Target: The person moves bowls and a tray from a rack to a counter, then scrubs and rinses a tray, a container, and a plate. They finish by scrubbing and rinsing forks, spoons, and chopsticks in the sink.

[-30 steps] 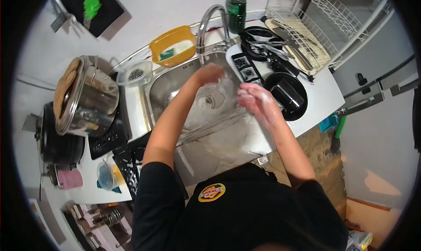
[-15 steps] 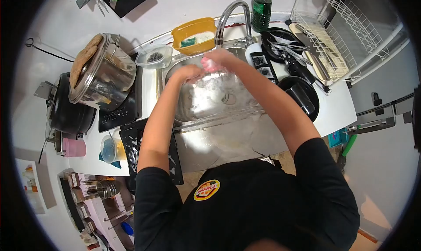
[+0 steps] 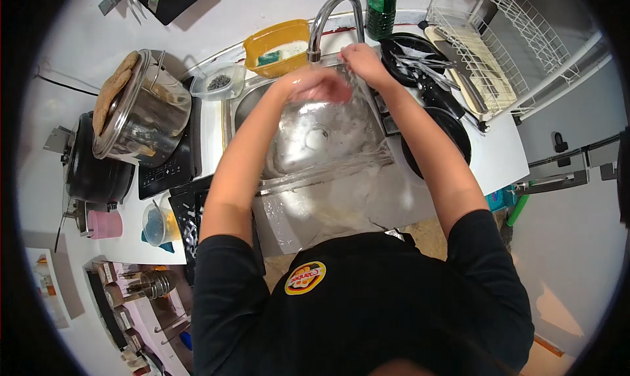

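Note:
My left hand (image 3: pixel 316 86) hangs over the back of the steel sink (image 3: pixel 315 140), just below the spout of the curved faucet (image 3: pixel 357 15). Motion smears its fingers, and a pinkish blur shows at their tips, so its grip is unclear. Beside the base of the faucet, my right hand (image 3: pixel 361 61) has its fingers curled together where the faucet's handle was visible earlier; whatever they hold is hidden. Behind the sink sits a yellow basin (image 3: pixel 275 31) with a green sponge (image 3: pixel 268 58) and suds in it.
Right of the sink are a black pan with soapy cutlery (image 3: pixel 410 77), another black pan (image 3: pixel 462 136), a green bottle (image 3: pixel 381 12) and a wire rack (image 3: pixel 485 67). On the left stand a clear container (image 3: pixel 220 84), a steel pot (image 3: pixel 154 120) and a pink cup (image 3: pixel 105 224).
My right hand has moved away from the pink thing to the faucet base. My left hand has moved up and right, under the spout. The whole view has shifted slightly.

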A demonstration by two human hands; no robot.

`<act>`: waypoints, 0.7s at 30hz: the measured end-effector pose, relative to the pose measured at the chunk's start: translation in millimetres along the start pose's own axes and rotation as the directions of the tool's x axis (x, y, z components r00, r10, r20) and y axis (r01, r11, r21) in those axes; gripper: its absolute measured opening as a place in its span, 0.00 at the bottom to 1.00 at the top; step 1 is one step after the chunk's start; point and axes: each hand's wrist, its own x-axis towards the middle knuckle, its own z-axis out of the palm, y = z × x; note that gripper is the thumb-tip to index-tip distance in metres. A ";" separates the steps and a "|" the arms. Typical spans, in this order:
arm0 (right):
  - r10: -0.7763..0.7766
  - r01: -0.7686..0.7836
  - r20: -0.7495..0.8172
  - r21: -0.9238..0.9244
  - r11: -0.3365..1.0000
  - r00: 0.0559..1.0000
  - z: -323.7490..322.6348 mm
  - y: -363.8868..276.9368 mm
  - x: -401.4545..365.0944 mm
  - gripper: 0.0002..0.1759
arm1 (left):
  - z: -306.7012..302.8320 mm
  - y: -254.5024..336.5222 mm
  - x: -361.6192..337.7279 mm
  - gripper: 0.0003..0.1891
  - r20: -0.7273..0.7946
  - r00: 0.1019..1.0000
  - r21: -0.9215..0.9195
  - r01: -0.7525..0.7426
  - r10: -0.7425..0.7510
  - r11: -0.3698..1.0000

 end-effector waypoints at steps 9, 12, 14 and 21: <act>-0.068 -0.102 0.450 0.344 0.933 0.891 65.7 -39.8 -21.7 0.15 | -57.8 -56.2 -30.0 0.13 -0.290 0.955 0.699 0.259 -0.067 0.666; -0.192 0.178 0.102 0.133 0.975 0.976 55.1 -58.6 -70.8 0.13 | -49.9 -49.0 -9.2 0.11 0.140 0.902 0.885 -0.299 0.409 0.357; -0.397 0.398 0.037 -0.159 0.904 0.917 29.6 -61.0 -127.6 0.14 | -41.7 -44.6 14.2 0.10 0.085 0.892 0.918 -0.244 0.444 0.313; 0.084 -0.019 0.070 -0.647 0.762 0.994 3.2 -14.6 -326.1 0.55 | -16.8 -42.2 35.8 0.10 -0.138 0.984 0.675 0.008 0.116 0.737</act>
